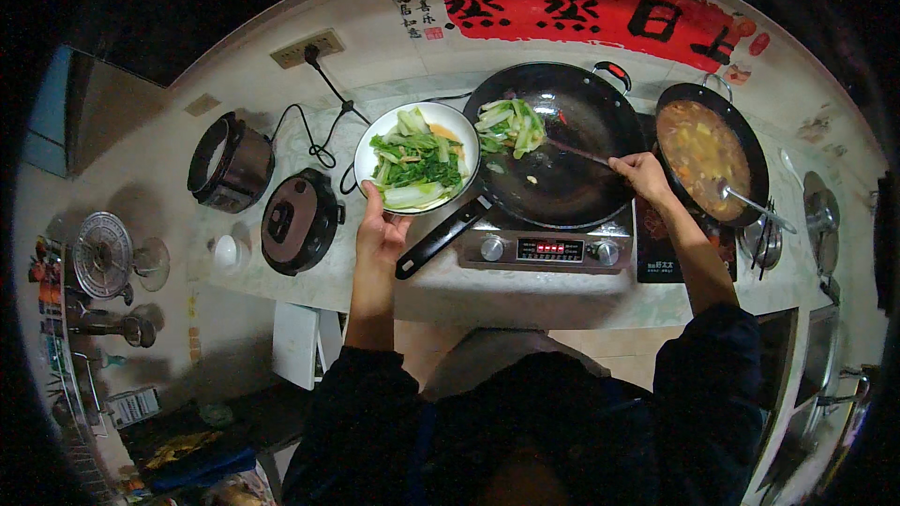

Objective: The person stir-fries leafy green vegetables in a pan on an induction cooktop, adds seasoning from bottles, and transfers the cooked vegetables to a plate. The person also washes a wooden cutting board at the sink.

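Observation:
My left hand (pixel 380 225) grips the near rim of a white plate (pixel 363 158) with a dark edge, which bears cooked leafy greens (pixel 418 161) and some orange-brown liquid. The plate is at the left rim of a black wok (pixel 569 190). In my right hand (pixel 641 176) is the handle of a spatula or turner (pixel 580 152); its head is hidden under a heap of greens (pixel 511 128) at the wok's left side. Bits of greens and a red piece, perhaps chili, lie in the wok. The wok stands on an induction cooker (pixel 548 251) with a lit display.
The wok's long handle (pixel 443 237) points towards me at the left. To the right, a pan of soup (pixel 705 154) holds a metal ladle (pixel 756 206). Further left are an open electric cooker (pixel 230 163), its lid (pixel 299 221), a small white bowl (pixel 227 251) and a looped black cord (pixel 320 151).

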`<state>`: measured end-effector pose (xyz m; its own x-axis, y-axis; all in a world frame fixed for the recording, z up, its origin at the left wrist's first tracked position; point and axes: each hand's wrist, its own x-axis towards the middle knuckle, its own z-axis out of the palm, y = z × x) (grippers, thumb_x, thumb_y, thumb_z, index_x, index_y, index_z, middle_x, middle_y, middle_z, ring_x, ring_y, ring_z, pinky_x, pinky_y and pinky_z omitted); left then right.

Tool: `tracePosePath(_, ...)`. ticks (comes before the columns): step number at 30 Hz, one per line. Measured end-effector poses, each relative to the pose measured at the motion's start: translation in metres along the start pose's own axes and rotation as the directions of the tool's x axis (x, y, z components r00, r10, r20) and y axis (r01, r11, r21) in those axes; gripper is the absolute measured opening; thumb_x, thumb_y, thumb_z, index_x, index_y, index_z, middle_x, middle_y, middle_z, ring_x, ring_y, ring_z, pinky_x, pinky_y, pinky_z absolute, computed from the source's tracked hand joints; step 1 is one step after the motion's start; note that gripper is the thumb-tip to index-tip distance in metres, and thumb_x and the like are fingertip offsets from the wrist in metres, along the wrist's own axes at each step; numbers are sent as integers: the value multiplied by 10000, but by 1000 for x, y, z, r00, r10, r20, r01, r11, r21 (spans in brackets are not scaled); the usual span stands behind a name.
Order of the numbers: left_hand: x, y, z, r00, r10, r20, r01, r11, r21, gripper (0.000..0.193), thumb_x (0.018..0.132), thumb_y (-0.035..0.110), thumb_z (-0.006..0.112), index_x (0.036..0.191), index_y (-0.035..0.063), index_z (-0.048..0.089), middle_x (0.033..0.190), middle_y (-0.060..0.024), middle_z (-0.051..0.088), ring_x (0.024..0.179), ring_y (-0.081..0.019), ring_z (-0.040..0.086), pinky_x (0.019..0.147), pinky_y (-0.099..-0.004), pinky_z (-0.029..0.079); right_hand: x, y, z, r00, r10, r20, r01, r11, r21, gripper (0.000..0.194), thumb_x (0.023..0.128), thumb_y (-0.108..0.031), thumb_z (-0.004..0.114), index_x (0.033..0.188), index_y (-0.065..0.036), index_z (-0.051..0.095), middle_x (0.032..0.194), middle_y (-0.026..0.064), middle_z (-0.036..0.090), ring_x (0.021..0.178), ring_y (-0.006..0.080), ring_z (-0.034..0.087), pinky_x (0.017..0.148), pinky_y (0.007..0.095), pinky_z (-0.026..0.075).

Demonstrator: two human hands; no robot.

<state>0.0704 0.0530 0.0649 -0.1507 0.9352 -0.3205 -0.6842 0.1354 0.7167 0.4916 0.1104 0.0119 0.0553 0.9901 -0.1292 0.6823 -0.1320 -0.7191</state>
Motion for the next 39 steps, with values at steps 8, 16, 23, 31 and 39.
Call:
tracePosePath(8,6,3,-3,998,-63,14,62,998,23,578,833,426,506,1250,52,366,1258,-89,412,1161,-229,403,967,-399,366,-23,4,-16,997,-59,-44,65,989,133,347,788,-312,614,778,34,640,541,13,520,531,67,438,510,271,382)
tracePosePath(16,14,3,-5,996,-88,-30,90,995,40,573,839,440,487,1243,47,378,1250,-90,417,1138,-219,422,953,-395,379,-49,5,-36,1000,-4,-6,5,979,206,325,817,-264,597,680,30,606,543,-50,441,527,44,366,472,242,317)
tracePosePath(23,22,1,-10,989,-114,97,113,993,20,591,848,439,474,1266,40,349,1266,-94,398,1160,-224,395,971,-402,343,-69,-7,-54,987,138,-85,-118,971,206,313,811,-299,604,814,9,661,594,-56,489,554,38,408,506,209,328)
tracePosePath(31,30,-2,-8,973,-209,100,208,978,25,565,861,416,451,1250,17,355,1266,-117,404,1154,-240,411,965,-394,369,-85,-56,-95,993,107,-46,-86,940,330,287,820,-261,595,629,-47,593,560,-76,438,509,31,367,450,211,281)
tracePosePath(39,26,8,-7,919,-298,260,297,954,43,531,858,422,455,1224,43,388,1214,-82,447,1112,-199,446,949,-349,387,-135,-169,-110,999,-23,-22,25,997,76,378,823,-311,589,525,-116,462,485,-80,354,413,27,308,381,216,221)
